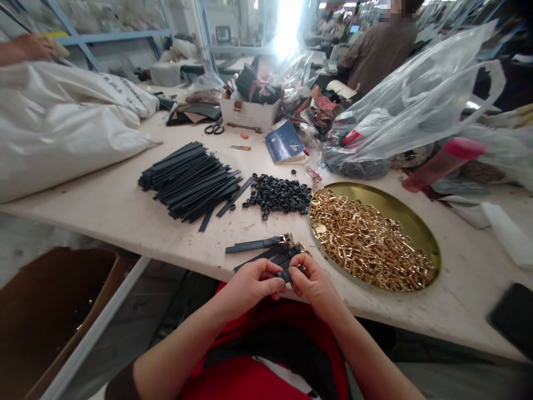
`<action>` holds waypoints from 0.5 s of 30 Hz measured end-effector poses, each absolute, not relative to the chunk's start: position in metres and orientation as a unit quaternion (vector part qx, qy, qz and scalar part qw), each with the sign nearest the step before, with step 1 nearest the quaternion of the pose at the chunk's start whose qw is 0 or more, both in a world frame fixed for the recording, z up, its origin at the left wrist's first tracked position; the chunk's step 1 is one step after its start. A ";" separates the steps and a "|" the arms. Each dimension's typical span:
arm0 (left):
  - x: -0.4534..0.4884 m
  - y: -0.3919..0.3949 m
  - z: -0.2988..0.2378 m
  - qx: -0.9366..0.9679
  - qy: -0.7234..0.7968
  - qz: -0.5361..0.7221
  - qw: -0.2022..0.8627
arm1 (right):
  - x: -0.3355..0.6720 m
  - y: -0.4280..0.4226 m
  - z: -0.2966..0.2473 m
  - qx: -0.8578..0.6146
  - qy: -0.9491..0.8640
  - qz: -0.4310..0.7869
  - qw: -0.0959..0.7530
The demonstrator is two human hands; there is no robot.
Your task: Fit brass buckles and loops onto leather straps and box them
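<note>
Close to the table's front edge, my left hand [259, 284] and my right hand [311, 282] meet, fingers closed on a short dark strap [284, 275]. Any buckle or loop on it is mostly covered by my fingers. Just beyond them lie several dark straps with gold buckles [256, 244]. A heap of small black loops [283, 194] is farther back, left of a round gold tray [416, 222] full of gold buckles [366, 239]. To the left rests a thick pile of dark strips [191, 183].
A white sack [70, 128] covers the left side, with another person's hand [33, 49] above it. Behind are scissors [214, 128], a blue notebook [285, 142], a white box [250, 114] and plastic bags [400, 105]. A pink bottle [443, 164] and dark phone [514, 319] lie right.
</note>
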State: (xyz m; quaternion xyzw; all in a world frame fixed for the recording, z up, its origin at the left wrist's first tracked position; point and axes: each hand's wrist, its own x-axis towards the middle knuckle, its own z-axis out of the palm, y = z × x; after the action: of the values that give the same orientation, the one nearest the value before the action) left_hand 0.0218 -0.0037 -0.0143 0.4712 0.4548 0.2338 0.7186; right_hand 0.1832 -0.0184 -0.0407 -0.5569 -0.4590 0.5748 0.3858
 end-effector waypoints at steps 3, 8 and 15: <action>0.024 -0.008 -0.017 0.480 0.450 0.245 0.712 | 0.184 -0.024 -0.039 -0.564 -0.520 0.514 0.383; 0.024 -0.012 -0.016 0.480 0.450 0.224 0.719 | 0.190 -0.036 -0.029 -0.537 -0.672 0.384 0.336; 0.021 -0.025 -0.013 0.483 0.444 0.167 0.736 | 0.194 -0.048 -0.024 -0.484 -0.708 0.441 0.265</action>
State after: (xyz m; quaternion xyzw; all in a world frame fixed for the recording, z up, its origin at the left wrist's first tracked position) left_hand 0.0211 -0.0252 -0.0135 0.4828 0.4438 0.1666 0.7363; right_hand 0.1945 -0.0475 -0.0238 -0.4844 -0.7077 0.4409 0.2649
